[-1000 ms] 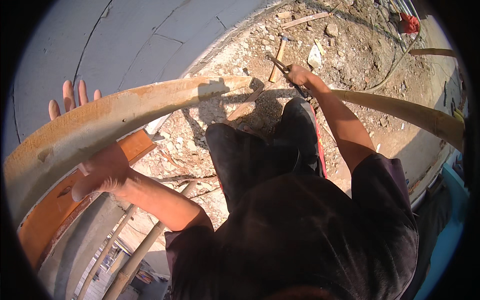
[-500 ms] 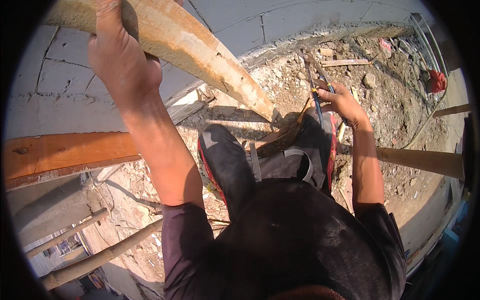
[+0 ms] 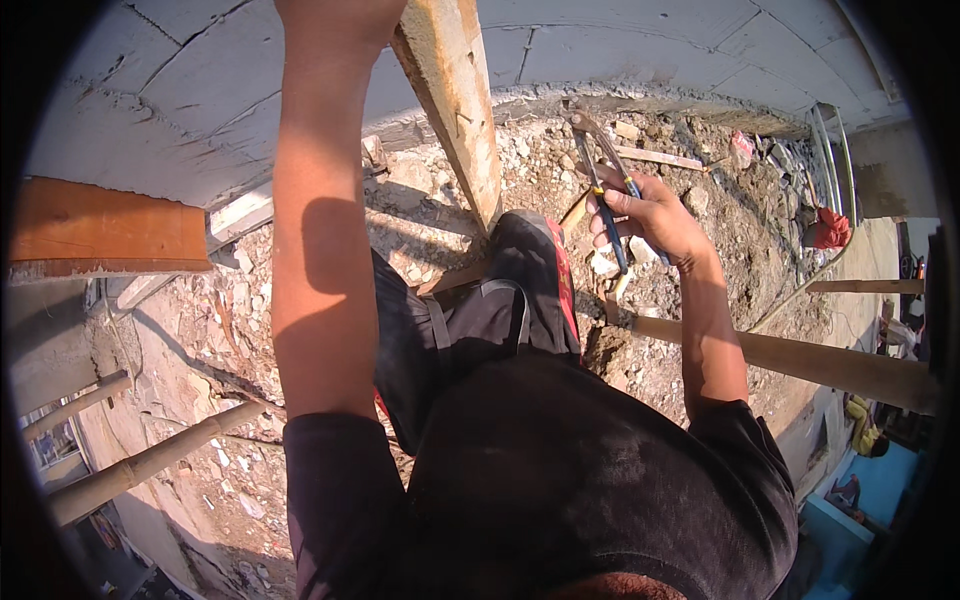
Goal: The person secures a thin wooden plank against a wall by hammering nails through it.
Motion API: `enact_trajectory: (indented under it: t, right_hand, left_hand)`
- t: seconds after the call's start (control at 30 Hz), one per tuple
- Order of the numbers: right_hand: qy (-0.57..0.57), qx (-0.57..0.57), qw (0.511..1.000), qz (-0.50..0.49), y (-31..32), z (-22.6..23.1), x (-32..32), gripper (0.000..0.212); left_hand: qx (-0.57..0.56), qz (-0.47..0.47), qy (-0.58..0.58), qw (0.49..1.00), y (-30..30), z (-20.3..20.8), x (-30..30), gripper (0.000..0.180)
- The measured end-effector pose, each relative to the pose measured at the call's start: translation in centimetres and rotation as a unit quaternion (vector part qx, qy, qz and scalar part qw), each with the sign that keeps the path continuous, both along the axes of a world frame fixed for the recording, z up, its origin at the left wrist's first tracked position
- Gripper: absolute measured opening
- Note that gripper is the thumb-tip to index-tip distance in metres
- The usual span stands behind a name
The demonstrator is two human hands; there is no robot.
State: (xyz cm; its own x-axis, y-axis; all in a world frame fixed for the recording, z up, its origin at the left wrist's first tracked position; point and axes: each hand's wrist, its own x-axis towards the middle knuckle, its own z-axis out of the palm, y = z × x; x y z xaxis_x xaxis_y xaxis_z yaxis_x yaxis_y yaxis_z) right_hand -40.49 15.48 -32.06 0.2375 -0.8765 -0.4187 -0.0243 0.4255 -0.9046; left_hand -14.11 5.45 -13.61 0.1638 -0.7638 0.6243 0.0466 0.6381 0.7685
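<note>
A long, rough wooden plank (image 3: 455, 95) stands tilted in front of me, its lower end close to my knee. My left hand (image 3: 338, 18) grips it near the top edge of the picture, where the fingers are cut off from sight. What looks like a nail (image 3: 463, 122) sticks out of the plank's face. To the right, my right hand (image 3: 660, 216) is closed around dark pincers (image 3: 594, 168) with blue and yellow handles. Their jaws point away from me and do not touch the plank.
Rubble (image 3: 740, 250) covers the ground below a grey block wall (image 3: 600, 50). A round wooden pole (image 3: 800, 362) crosses at right, another pole (image 3: 150, 465) at lower left. An orange board (image 3: 110, 228) lies at left. A red cloth (image 3: 830, 229) hangs far right.
My left hand has moved up and right, swinging the plank to a steeper angle. The pincers have shifted slightly left in my right hand, and the whole view has turned.
</note>
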Motion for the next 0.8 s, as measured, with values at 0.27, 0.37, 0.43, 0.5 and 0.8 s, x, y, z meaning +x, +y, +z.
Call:
enact_trajectory:
  t: [0.27, 0.37, 0.43, 0.5, 0.8]
  right_hand:
    - [0.089, -0.041, 0.975, 0.202, 0.2, 8.0, 5.3, 0.024]
    - [0.132, -0.072, 0.964, 0.218, -0.2, 9.1, 6.4, 0.02]
    - [0.2, -0.083, 0.941, 0.259, -0.6, 9.8, 6.7, 0.021]
    - [0.228, -0.054, 0.935, 0.267, -0.9, 10.7, 6.7, 0.022]
    - [0.586, -0.209, 0.76, 0.19, 3.8, 11.9, 7.7, 0.044]
  left_hand:
    - [0.038, -0.006, 0.034, 0.999, -0.9, 0.0, 1.6, 0.05]
    - [0.05, -0.033, 0.012, 0.998, -1.7, -0.4, 2.4, 0.049]
    - [0.027, -0.031, 0.014, 0.999, -1.8, -0.6, 1.9, 0.049]
    - [0.006, -0.029, 0.014, 0.999, -2.1, -0.6, 1.6, 0.049]
    - [-0.007, -0.132, -0.009, 0.991, -2.3, -0.5, -0.1, 0.044]
